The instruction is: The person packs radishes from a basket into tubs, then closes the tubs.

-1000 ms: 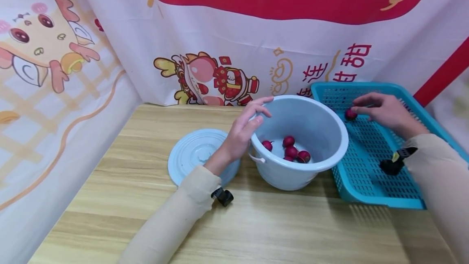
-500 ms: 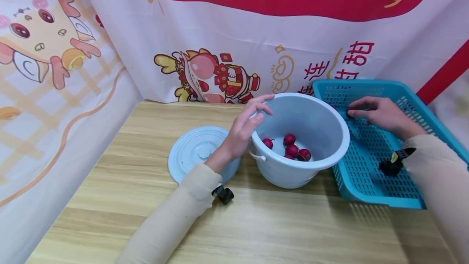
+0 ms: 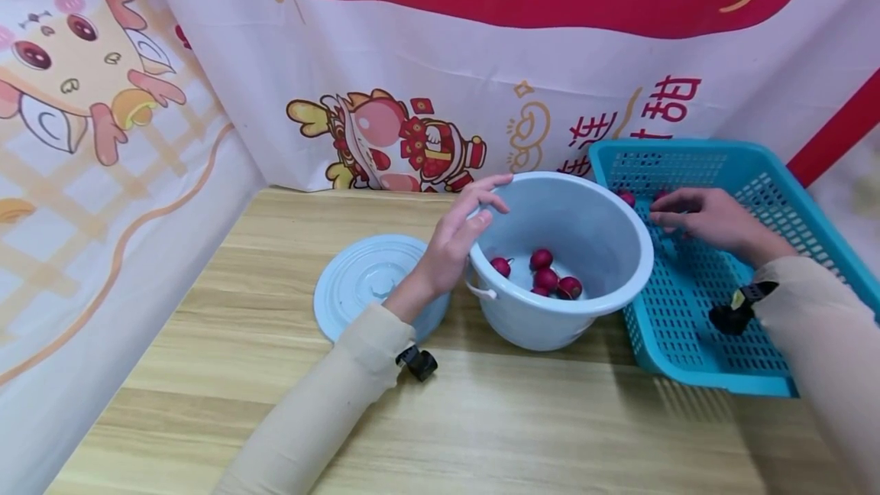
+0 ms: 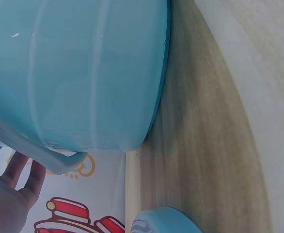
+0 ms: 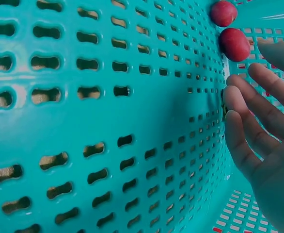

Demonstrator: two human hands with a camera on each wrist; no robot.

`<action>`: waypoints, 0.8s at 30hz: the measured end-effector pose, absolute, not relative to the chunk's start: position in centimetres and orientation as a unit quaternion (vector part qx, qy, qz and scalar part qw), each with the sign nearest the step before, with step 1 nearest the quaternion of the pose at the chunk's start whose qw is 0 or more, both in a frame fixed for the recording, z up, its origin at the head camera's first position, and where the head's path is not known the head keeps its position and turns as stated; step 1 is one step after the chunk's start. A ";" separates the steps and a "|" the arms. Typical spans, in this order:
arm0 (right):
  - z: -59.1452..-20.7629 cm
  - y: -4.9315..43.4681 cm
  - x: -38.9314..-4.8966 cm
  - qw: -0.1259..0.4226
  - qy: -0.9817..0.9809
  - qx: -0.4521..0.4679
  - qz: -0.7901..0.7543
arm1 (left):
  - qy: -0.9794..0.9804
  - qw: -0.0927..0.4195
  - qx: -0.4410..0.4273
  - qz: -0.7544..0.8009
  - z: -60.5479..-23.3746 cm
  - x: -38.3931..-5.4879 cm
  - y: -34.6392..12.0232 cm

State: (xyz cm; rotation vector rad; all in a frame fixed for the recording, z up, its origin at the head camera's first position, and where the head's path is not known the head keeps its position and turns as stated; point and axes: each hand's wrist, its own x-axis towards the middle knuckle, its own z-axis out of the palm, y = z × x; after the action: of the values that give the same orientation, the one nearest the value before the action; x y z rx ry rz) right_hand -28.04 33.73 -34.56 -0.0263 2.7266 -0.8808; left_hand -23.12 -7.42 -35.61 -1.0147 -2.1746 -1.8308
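My left hand (image 3: 452, 239) holds the rim of a pale blue bucket (image 3: 543, 331), thumb on the inner side and some fingers outside. In the left wrist view those fingers (image 4: 33, 182) show beyond the bucket's handle (image 4: 45, 158). Several red radishes (image 3: 541, 259) lie on the bucket's bottom. My right hand (image 3: 715, 221) is inside a teal basket (image 3: 687, 378), fingers loosely bent and slightly apart, with nothing visible between them. In the right wrist view two radishes, an upper one (image 5: 223, 13) and a lower one (image 5: 235, 44), lie just past its fingertips.
A round pale blue lid (image 3: 351, 281) lies on the wooden table (image 3: 481, 426), left of the bucket and partly under my left forearm. Printed cloth (image 3: 241, 90) hangs behind and along the left side. The basket stands close against the bucket's right side.
My right fingers, earlier on a radish, are now apart from the two radishes that show behind them. The basket's far edge sits slightly higher in the view. My left hand has stayed put.
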 end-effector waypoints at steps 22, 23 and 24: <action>-35.1 33.8 -28.1 0.146 0.945 -0.009 -0.293 | -0.717 0.062 -0.335 -0.609 -35.5 -23.1 -7.3; -35.1 33.8 -28.1 0.146 0.945 -0.007 -0.293 | -0.717 0.062 -0.335 -0.608 -35.5 -23.1 -7.3; -35.1 33.8 -28.1 0.148 0.944 -0.007 -0.294 | -0.717 0.062 -0.334 -0.608 -35.5 -23.1 -7.3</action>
State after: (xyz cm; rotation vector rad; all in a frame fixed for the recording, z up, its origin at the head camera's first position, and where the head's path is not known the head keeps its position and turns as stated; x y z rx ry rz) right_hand -28.13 33.82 -35.12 -0.0194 2.7162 -0.8451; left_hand -23.09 -7.33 -35.54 -1.0109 -2.1685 -1.8387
